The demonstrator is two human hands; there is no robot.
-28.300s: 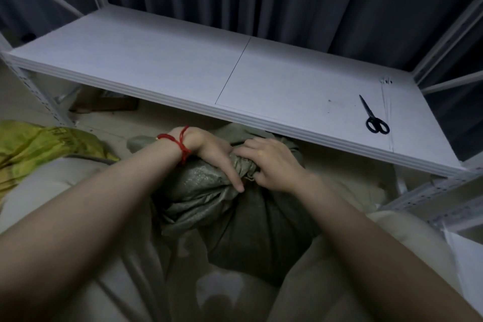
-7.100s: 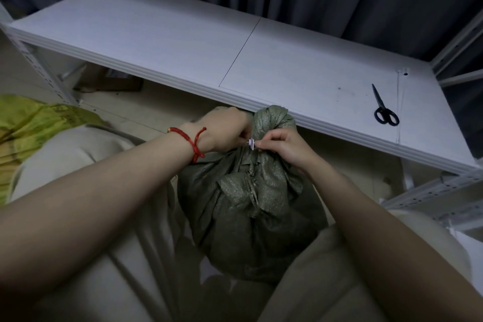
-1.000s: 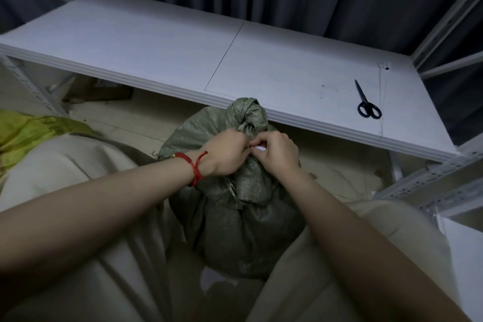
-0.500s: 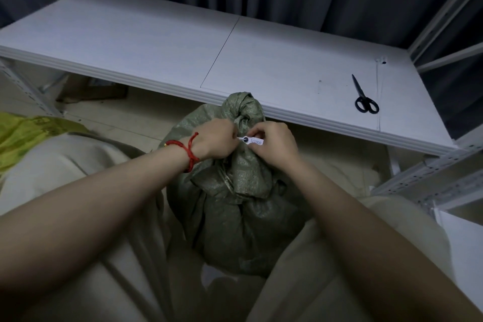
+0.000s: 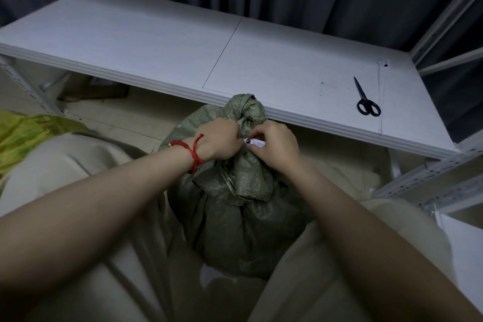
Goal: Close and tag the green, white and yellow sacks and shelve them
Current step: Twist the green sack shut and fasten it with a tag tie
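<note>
The green sack point(image 5: 235, 217) stands on the floor between my knees, its neck gathered into a bunch point(image 5: 245, 110) that pokes up in front of the shelf edge. My left hand point(image 5: 219, 138), with a red string at the wrist, grips the neck from the left. My right hand point(image 5: 277, 146) pinches a small white printed tag point(image 5: 257, 143) against the neck. Both hands meet at the tag. A yellow sack point(image 5: 28, 136) lies crumpled at the far left. No white sack can be told apart.
A wide white shelf board point(image 5: 156, 42) runs across in front of me, with black scissors point(image 5: 366, 102) lying near its right end. Metal shelf uprights point(image 5: 428, 175) stand at the right. Dark curtains hang behind. My pale trouser legs fill the lower frame.
Over the last second my hands rose a little up the sack's neck and the white tag came into sight between them. Earlier the neck was only being gathered.
</note>
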